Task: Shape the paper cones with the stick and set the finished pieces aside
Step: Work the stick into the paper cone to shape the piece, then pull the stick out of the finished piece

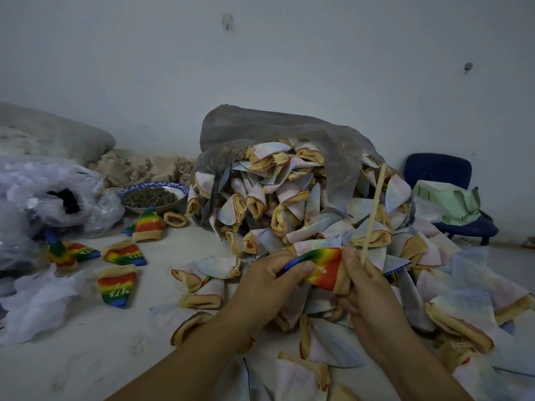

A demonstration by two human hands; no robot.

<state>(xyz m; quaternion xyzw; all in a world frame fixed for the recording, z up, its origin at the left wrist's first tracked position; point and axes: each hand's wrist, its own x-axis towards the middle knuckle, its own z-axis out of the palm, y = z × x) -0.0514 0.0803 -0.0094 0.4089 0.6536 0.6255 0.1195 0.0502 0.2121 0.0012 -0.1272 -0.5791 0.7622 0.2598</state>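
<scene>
Both my hands hold one rainbow-striped cone (324,266) in front of me. My left hand (269,282) pinches its blue pointed end. My right hand (364,282) grips its tan open end together with a thin pale stick (375,209) that slants up past the pile. A big heap of unshaped pale cones (289,204) spills from a grey plastic bag (275,128) behind my hands and spreads to my right. Several finished rainbow cones (117,286) lie on the floor to the left.
A blue-rimmed bowl of dark bits (152,196) stands at the left of the bag. Crumpled clear plastic (49,192) and white scraps (37,305) lie far left. A blue chair (445,180) with green paper stands at the right by the wall.
</scene>
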